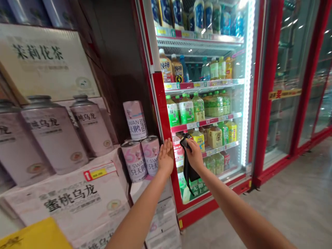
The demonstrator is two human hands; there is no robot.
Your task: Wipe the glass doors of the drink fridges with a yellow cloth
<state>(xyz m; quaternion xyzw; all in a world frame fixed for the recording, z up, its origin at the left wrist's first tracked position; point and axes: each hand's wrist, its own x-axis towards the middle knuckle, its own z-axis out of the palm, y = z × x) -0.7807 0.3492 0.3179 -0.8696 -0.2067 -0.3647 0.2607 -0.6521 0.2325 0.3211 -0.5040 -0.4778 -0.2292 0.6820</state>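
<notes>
Head | left hand flat, open on fridge frame | right hand gripping black cloth

Three pink Swan cans stacked in a pyramid sit just left of the hands. Farther left, large grey oolong tea tins stand on printed cartons. Above the hands, green tea bottles fill shelves (brightly lit).
</notes>
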